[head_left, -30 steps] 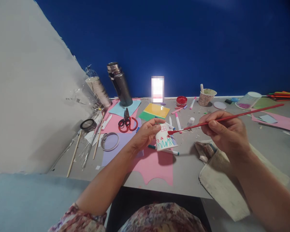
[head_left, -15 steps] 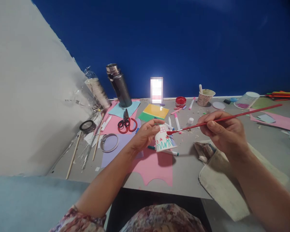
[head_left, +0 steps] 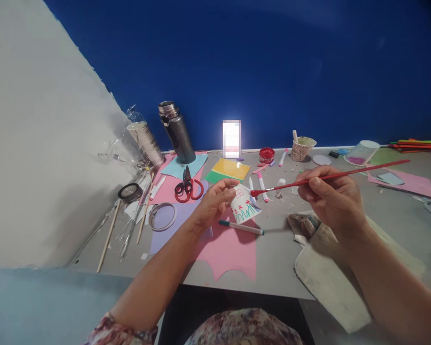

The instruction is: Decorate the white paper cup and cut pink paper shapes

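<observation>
Cup (head_left: 243, 211) and brush (head_left: 290, 184) behind the desk's front edge (head_left: 276, 290)

Left hand (head_left: 218, 200) pinches cup, right hand (head_left: 334, 196) brush — bristles (head_left: 255, 193) perhaps touching.

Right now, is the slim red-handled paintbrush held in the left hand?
No, the right hand holds the paintbrush, and the left hand holds the white paper cup with drawings.

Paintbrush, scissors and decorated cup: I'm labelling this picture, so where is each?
Paintbrush (head_left: 366, 169): head view, on its red handle.
Scissors (head_left: 187, 182): head view, where blades meet handles.
Decorated cup (head_left: 243, 204): head view, on its drawn-on side.
</observation>
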A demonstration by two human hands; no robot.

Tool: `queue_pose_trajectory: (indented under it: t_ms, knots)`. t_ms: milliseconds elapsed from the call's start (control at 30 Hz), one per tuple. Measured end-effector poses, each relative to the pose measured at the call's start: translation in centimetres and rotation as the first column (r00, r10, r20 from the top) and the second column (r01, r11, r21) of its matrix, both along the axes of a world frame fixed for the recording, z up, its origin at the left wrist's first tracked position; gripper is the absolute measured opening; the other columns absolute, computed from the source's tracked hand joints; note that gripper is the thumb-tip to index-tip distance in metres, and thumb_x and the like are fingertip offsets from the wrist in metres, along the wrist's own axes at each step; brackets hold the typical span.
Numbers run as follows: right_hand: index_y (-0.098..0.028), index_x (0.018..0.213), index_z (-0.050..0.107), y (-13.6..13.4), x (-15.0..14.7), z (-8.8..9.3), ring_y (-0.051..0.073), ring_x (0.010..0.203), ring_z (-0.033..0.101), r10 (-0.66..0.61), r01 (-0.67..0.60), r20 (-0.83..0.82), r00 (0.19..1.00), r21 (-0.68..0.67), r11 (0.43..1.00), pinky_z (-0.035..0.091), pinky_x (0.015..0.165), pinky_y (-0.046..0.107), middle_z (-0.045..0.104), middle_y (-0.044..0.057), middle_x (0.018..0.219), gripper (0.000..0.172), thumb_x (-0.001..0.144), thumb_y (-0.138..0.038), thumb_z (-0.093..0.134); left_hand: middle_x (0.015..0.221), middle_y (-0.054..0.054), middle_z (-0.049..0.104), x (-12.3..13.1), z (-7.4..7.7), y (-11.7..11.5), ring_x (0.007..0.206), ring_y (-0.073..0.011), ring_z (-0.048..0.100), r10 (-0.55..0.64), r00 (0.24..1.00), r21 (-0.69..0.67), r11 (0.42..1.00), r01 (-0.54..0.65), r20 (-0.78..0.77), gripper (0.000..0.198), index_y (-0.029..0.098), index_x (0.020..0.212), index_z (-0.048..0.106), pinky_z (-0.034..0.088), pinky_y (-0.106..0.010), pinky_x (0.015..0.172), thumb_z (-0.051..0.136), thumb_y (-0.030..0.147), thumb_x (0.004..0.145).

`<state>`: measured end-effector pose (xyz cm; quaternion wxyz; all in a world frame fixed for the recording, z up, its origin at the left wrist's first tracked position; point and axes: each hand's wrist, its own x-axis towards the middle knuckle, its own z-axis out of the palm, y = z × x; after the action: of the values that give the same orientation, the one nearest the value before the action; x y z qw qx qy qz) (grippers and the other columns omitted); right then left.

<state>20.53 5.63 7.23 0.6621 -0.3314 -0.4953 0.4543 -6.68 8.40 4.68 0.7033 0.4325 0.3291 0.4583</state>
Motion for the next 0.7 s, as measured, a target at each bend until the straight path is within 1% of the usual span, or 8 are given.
queue_pose_trajectory:
  t_ms: [100,167,267,367,433,500,600,700]
  knots:
    - [-0.023,0.077,0.071,0.5,0.0,0.2,0.009,0.050,0.045,-0.056,0.055,-0.048,0.997,-0.018,0.998,0.036,0.047,0.026,0.073,0.001,0.077,0.030,0.074,-0.045,0.092,0.098,-0.003,0.072,0.0,0.0,0.3,0.085,-0.0151,0.067,0.093,0.995,0.006,0.996,-0.094,0.037,0.048,0.017,0.108,0.069,0.050,-0.027,0.075,0.092,0.035,0.069]
    - [-0.023,0.075,0.069,0.8,0.1,0.2,0.008,0.049,0.044,-0.097,0.092,-0.090,0.991,-0.056,0.994,0.035,0.045,0.024,0.069,0.000,0.071,0.034,0.073,-0.047,0.092,0.096,-0.002,0.071,0.1,0.2,0.4,0.080,-0.0137,0.066,0.144,0.988,0.000,0.990,-0.144,0.051,0.049,0.017,0.107,0.069,0.049,-0.025,0.071,0.093,0.036,0.068]
    - [-0.022,0.074,0.066,1.2,0.3,0.3,0.006,0.047,0.043,-0.143,0.120,-0.170,0.975,-0.142,0.983,0.037,0.045,0.021,0.066,-0.002,0.066,0.038,0.071,-0.048,0.093,0.089,-0.002,0.071,0.1,0.4,0.4,0.075,-0.0124,0.063,0.227,0.974,0.022,0.973,-0.228,0.025,0.049,0.016,0.102,0.069,0.049,-0.024,0.067,0.092,0.046,0.070]
    - [-0.020,0.073,0.065,1.4,0.5,0.3,0.004,0.044,0.042,-0.174,0.125,-0.234,0.957,-0.207,0.970,0.037,0.043,0.018,0.066,-0.002,0.062,0.043,0.063,-0.047,0.097,0.082,-0.001,0.069,-0.1,0.5,0.4,0.070,-0.0126,0.061,0.289,0.957,0.075,0.955,-0.287,-0.024,0.050,0.016,0.091,0.067,0.047,-0.024,0.063,0.087,0.058,0.073]
    - [-0.019,0.072,0.065,1.4,0.5,0.3,0.004,0.044,0.043,-0.176,0.122,-0.253,0.951,-0.218,0.968,0.037,0.043,0.017,0.066,-0.002,0.060,0.043,0.061,-0.046,0.098,0.076,0.000,0.065,-0.2,0.4,0.4,0.066,-0.0118,0.058,0.309,0.950,0.095,0.948,-0.304,-0.043,0.051,0.016,0.084,0.064,0.045,-0.023,0.059,0.085,0.061,0.074]
    - [-0.019,0.072,0.065,1.4,0.5,0.2,0.004,0.043,0.044,-0.172,0.115,-0.265,0.949,-0.216,0.970,0.038,0.043,0.017,0.066,-0.002,0.060,0.043,0.061,-0.045,0.098,0.074,0.000,0.064,-0.4,0.4,0.4,0.064,-0.0112,0.057,0.318,0.947,0.103,0.944,-0.312,-0.044,0.052,0.016,0.082,0.063,0.043,-0.023,0.057,0.085,0.063,0.074]
    - [-0.018,0.073,0.066,1.5,0.6,0.0,0.004,0.043,0.044,-0.169,0.109,-0.276,0.946,-0.219,0.970,0.041,0.043,0.017,0.065,-0.001,0.061,0.043,0.062,-0.046,0.097,0.082,-0.003,0.070,-0.8,0.9,0.3,0.071,-0.0134,0.063,0.304,0.953,0.073,0.950,-0.302,-0.004,0.054,0.016,0.088,0.067,0.046,-0.023,0.060,0.086,0.064,0.072]
    - [-0.019,0.074,0.066,1.7,0.8,-0.3,0.004,0.044,0.043,-0.168,0.097,-0.296,0.940,-0.239,0.966,0.042,0.043,0.017,0.065,-0.002,0.061,0.043,0.063,-0.047,0.097,0.090,-0.004,0.073,-1.2,1.9,0.2,0.076,-0.0146,0.066,0.303,0.953,0.025,0.952,-0.304,0.023,0.051,0.017,0.093,0.068,0.049,-0.024,0.063,0.087,0.060,0.072]
